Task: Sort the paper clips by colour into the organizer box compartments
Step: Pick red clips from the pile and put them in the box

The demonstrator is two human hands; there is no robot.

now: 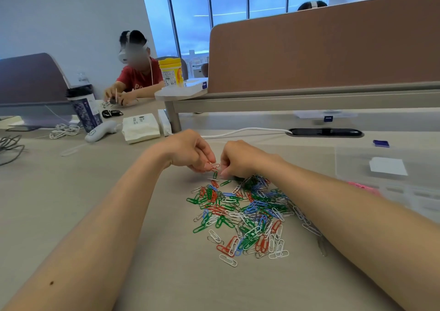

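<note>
Where the pile of paper clips (pixel 242 213) thins out at its far side, mid-desk (pixel 78 175), both hands meet with fingers curled. The left hand (pixel 189 152) pinches a red clip (pixel 212 165) between thumb and fingertips. The right hand (pixel 240 159) curls toward the same clip, but whether it grips it I cannot tell, since its knuckles hide the fingertips. The right forearm covers the pile's right rim. By the desk's right edge the clear organizer box (pixel 352 160) is blurred and its dividers are hard to make out. Some pink clips (pixel 362 186) lie in it, in which compartment I cannot tell.
</note>
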